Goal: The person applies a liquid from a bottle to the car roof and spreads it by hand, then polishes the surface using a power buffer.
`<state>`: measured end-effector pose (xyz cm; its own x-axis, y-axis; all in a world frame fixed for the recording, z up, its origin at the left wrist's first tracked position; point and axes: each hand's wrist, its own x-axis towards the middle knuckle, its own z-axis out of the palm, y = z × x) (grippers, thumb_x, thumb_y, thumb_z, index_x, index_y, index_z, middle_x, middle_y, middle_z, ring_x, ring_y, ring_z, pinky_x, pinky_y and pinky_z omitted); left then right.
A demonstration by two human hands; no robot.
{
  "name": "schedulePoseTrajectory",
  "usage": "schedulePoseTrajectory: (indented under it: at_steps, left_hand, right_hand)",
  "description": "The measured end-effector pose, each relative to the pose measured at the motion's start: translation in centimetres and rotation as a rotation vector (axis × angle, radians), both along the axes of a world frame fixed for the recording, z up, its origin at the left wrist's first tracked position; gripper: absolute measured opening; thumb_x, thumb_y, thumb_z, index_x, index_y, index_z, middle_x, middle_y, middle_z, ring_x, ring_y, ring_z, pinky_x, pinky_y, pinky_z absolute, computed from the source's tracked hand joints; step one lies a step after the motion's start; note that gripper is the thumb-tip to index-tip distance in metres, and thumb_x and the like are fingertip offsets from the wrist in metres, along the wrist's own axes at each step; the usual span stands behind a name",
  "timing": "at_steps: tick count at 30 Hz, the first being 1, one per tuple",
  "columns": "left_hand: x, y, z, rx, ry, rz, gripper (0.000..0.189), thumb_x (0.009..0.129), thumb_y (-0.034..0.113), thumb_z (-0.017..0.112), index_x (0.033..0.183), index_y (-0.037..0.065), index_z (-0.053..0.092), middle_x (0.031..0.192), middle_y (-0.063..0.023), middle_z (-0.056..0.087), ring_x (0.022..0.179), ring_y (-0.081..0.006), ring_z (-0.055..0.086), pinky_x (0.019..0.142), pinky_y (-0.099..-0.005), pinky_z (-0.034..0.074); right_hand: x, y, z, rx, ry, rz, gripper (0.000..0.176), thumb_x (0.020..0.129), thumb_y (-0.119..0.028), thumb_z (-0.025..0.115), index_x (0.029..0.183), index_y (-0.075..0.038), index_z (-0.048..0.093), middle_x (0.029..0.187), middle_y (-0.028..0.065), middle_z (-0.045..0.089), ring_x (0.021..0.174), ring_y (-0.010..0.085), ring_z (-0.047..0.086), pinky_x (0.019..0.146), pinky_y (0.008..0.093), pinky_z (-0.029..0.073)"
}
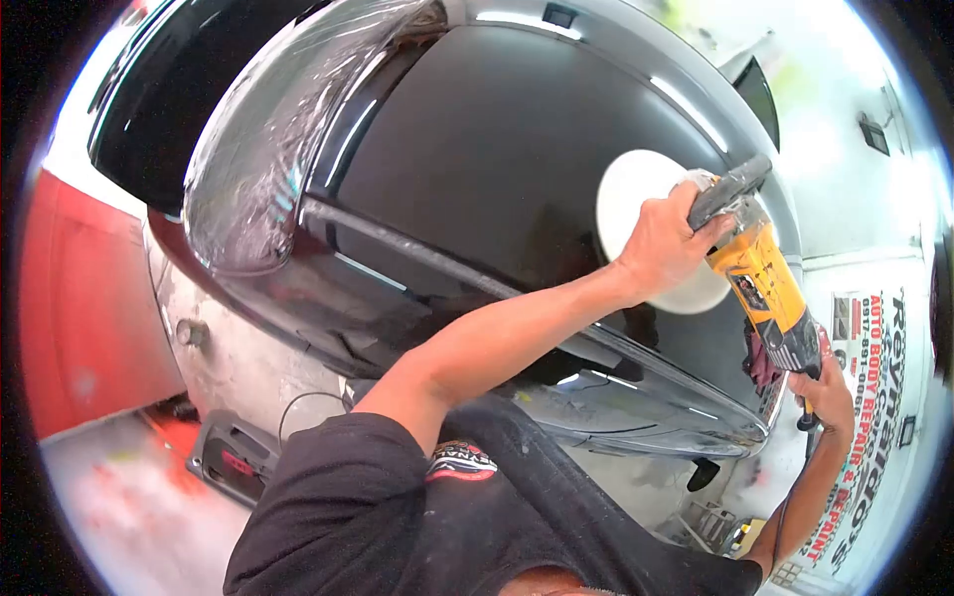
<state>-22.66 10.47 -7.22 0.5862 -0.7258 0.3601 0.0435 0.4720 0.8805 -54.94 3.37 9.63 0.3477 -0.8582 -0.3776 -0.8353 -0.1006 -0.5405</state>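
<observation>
Both my hands are on a yellow and black polisher with a large round white pad. My left hand is wrapped round the black front handle, close to the polisher's head. At the other end, my right hand grips the rear of the body, where the cord hangs down. The pad overlaps the glossy black car panel in this view, and my left forearm crosses in front of the panel's near edge.
Clear plastic film covers part of the car at the left. A dark reddish cloth lies by the panel's right end. A black case-like object sits on the floor at lower left. A printed banner hangs on the right wall.
</observation>
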Motion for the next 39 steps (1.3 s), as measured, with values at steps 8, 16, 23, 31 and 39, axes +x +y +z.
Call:
schedulePoseTrajectory:
  at_steps: [8, 16, 23, 31, 39]
  left_hand:
    - [7.0, 13.1, 0.9, -0.060, -0.002, 0.402, 0.022, 0.092, 0.017, 0.077, 0.100, -0.001, 0.067, 0.076, -0.0006, 0.063, 0.070, -0.0070, 0.054, 0.060, -0.0285, 0.047]
    - [21.1, 22.8, -5.0, -0.042, 0.013, 0.811, 0.022, 0.091, 0.019, 0.079, 0.094, 0.000, 0.068, 0.076, 0.0014, 0.066, 0.070, -0.0068, 0.054, 0.064, -0.0265, 0.048]
    - [17.2, 25.1, -3.6, 0.054, -0.012, 0.804, 0.022, 0.091, 0.019, 0.078, 0.105, 0.003, 0.071, 0.083, -0.0018, 0.071, 0.075, -0.0087, 0.060, 0.069, -0.0274, 0.051]
    - [11.7, 25.6, -1.7, 0.052, -0.026, 0.688, 0.025, 0.091, 0.019, 0.078, 0.102, 0.000, 0.068, 0.076, -0.0085, 0.069, 0.067, -0.0098, 0.060, 0.060, -0.0302, 0.050]
    - [17.9, 29.7, -2.1, 0.039, 0.051, 0.785, 0.027, 0.093, 0.022, 0.078, 0.090, 0.000, 0.064, 0.069, -0.0004, 0.059, 0.064, -0.0060, 0.049, 0.056, -0.0257, 0.042]
  right_hand:
    - [12.5, 5.1, 2.2, -0.055, -0.040, 0.533, 0.099, 0.077, -0.027, 0.086, 0.155, 0.002, 0.032, 0.137, 0.0115, 0.055, 0.129, 0.0202, 0.047, 0.114, 0.0327, 0.031]
    - [31.9, 10.2, -2.4, 0.017, 0.074, 0.814, 0.088, 0.083, -0.028, 0.081, 0.154, -0.004, 0.034, 0.124, 0.0099, 0.060, 0.111, 0.0169, 0.055, 0.097, 0.0313, 0.045]
    - [29.6, 11.7, -1.9, 0.087, 0.049, 0.822, 0.090, 0.081, -0.021, 0.082, 0.155, -0.007, 0.033, 0.116, 0.0047, 0.062, 0.096, 0.0127, 0.057, 0.081, 0.0292, 0.050]
    - [23.8, 12.5, 0.1, 0.291, 0.066, 0.494, 0.096, 0.077, -0.004, 0.084, 0.156, -0.003, 0.029, 0.134, 0.0080, 0.055, 0.119, 0.0161, 0.051, 0.103, 0.0300, 0.042]
    - [33.2, 15.3, 0.0, 0.201, 0.076, 0.797, 0.097, 0.081, -0.010, 0.084, 0.157, -0.001, 0.026, 0.138, 0.0095, 0.054, 0.127, 0.0166, 0.047, 0.113, 0.0307, 0.032]
